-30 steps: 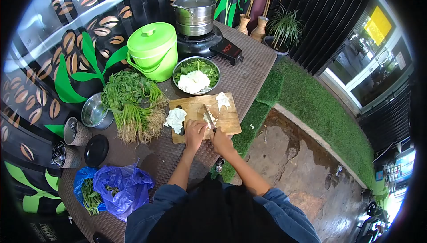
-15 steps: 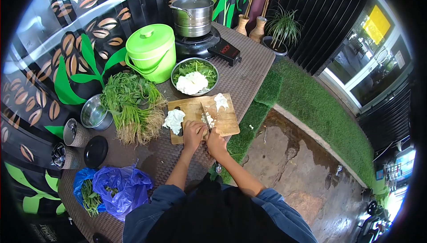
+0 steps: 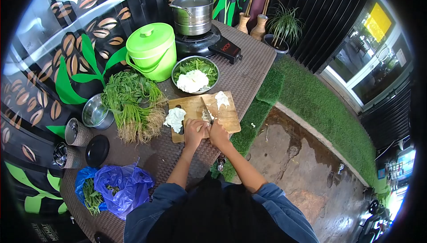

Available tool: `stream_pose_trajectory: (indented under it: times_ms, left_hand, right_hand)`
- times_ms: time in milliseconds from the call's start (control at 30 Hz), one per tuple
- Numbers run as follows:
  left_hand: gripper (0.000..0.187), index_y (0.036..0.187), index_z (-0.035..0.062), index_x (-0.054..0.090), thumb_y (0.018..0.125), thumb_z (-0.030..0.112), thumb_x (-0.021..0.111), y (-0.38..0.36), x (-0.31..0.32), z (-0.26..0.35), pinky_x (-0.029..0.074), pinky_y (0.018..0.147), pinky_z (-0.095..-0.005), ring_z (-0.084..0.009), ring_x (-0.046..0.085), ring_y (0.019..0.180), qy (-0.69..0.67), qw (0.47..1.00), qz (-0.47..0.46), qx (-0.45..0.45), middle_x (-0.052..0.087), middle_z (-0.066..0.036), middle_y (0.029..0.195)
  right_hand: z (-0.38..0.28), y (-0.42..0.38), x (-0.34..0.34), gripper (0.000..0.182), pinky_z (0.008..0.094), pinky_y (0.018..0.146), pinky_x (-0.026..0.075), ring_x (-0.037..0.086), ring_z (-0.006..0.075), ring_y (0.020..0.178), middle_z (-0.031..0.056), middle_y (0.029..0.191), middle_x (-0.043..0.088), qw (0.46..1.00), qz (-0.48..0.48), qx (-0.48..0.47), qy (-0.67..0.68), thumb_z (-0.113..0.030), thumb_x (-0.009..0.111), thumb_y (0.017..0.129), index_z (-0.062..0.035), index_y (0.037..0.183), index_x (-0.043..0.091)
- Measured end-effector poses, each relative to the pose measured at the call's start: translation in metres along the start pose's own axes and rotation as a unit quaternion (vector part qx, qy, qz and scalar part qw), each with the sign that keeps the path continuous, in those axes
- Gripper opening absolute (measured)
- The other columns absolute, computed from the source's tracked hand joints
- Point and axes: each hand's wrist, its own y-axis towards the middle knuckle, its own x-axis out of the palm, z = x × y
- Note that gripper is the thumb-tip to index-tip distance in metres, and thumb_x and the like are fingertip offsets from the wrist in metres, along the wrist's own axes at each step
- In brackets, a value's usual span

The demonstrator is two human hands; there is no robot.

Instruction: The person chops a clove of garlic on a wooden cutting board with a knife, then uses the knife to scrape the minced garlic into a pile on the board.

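In the head view, my right hand (image 3: 219,135) is wrapped round the handle of a knife (image 3: 205,108), whose blade points away over the wooden cutting board (image 3: 230,117). My left hand (image 3: 194,132) rests on the board's near side, its fingers bent together beside the blade. What lies under those fingers is hidden. Small pale chopped bits (image 3: 205,116) lie next to the knife. A crumpled white piece (image 3: 175,117) covers part of the board's left edge, and a smaller white scrap (image 3: 221,100) is at its far right.
Beyond the board stands a metal bowl (image 3: 216,84) of cut greens topped by a white crumpled mass (image 3: 192,81). Rooted greens (image 3: 133,105), a lidded green bucket (image 3: 151,52), a pot (image 3: 192,15) on a stove (image 3: 195,45), and a blue-purple bag (image 3: 122,192) share the table.
My right hand and the knife have shifted slightly right, and the blade slants more. My left hand stays at nearly the same spot on the board.
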Motion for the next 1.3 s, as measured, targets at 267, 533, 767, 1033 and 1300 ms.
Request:
stream_pose_trajectory:
  times_ms: [267, 533, 767, 1033, 1300]
  left_hand:
    - [0.023, 0.096, 0.0053, 0.071, 0.074, 0.012, 0.074, 0.002, 0.005, 0.001, 0.047, 0.076, -0.0356, -0.0269, 0.058, 0.085, -0.021, 0.998, -0.004, -0.066, 0.063, -0.009, 0.089]
    - [0.015, 0.088, 0.0055, 0.074, 0.076, 0.014, 0.073, 0.003, 0.007, 0.000, 0.047, 0.077, -0.0353, -0.0262, 0.058, 0.087, -0.005, 0.999, 0.008, -0.033, 0.064, -0.008, 0.090]
    - [0.011, 0.084, 0.0044, 0.074, 0.076, 0.011, 0.072, 0.002, 0.003, 0.005, 0.047, 0.077, -0.0346, -0.0255, 0.057, 0.085, 0.030, 0.999, 0.011, 0.007, 0.066, -0.007, 0.088]
    - [0.013, 0.086, 0.0040, 0.073, 0.074, 0.007, 0.071, 0.003, 0.004, 0.000, 0.047, 0.075, -0.0343, -0.0249, 0.056, 0.084, -0.007, 1.000, 0.015, -0.012, 0.069, -0.006, 0.088]
    - [0.013, 0.086, 0.0031, 0.066, 0.075, 0.008, 0.073, 0.000, 0.009, -0.001, 0.047, 0.067, -0.0329, -0.0228, 0.058, 0.076, -0.020, 0.999, 0.014, -0.038, 0.069, -0.006, 0.083]
  right_hand:
    - [0.003, -0.007, 0.013, 0.054, 0.0476, 0.078, 0.053, 0.065, 0.0419, 0.089, 0.0294, 0.093, 0.064, 0.998, 0.037, -0.006, -0.053, -0.041, 0.049, 0.093, 0.0078, 0.114, 0.041]
    - [0.011, 0.005, 0.006, 0.050, 0.0473, 0.073, 0.055, 0.066, 0.0429, 0.083, 0.0271, 0.085, 0.065, 0.997, 0.033, -0.051, -0.041, -0.039, 0.051, 0.092, 0.0078, 0.109, 0.043]
    - [0.002, -0.005, 0.018, 0.044, 0.0463, 0.073, 0.054, 0.066, 0.0412, 0.085, 0.0294, 0.089, 0.064, 0.997, 0.057, -0.003, -0.041, -0.035, 0.050, 0.093, 0.0065, 0.105, 0.044]
    - [0.002, -0.013, 0.021, 0.044, 0.0469, 0.071, 0.055, 0.066, 0.0410, 0.084, 0.0266, 0.086, 0.065, 0.997, 0.051, -0.024, -0.055, -0.035, 0.050, 0.093, 0.0064, 0.108, 0.044]
    - [0.007, 0.003, 0.013, 0.050, 0.0472, 0.071, 0.055, 0.066, 0.0411, 0.084, 0.0268, 0.085, 0.065, 0.999, 0.033, -0.025, -0.036, -0.042, 0.048, 0.093, 0.0059, 0.107, 0.045]
